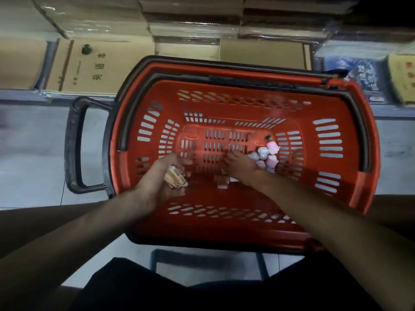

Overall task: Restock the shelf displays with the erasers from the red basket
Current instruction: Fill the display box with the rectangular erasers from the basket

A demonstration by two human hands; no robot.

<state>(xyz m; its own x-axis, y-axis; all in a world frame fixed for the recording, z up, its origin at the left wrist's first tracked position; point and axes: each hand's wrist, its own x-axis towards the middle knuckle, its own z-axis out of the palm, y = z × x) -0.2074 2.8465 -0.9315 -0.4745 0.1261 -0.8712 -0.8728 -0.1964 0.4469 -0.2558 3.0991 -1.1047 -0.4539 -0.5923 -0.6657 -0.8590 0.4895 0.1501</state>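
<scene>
The red basket (325, 140) stands on the floor below me, with its black handles folded down. Both my hands reach inside it. My left hand (161, 176) is cupped, palm up, around several small wrapped erasers (176, 179). My right hand (240, 166) lies palm down on the basket bottom, its fingers touching a pile of pink and white erasers (267, 154) at the right of the floor. A few more erasers (222, 181) lie in shadow under my right wrist. I cannot see whether the right fingers grip any.
A black pull handle (75, 144) sticks out at the basket's left. Low shelves behind the basket carry cardboard boxes (89, 66) and plastic-wrapped stacks (193, 28). Books (359, 70) lie on the shelf at the right. Grey floor tiles surround the basket.
</scene>
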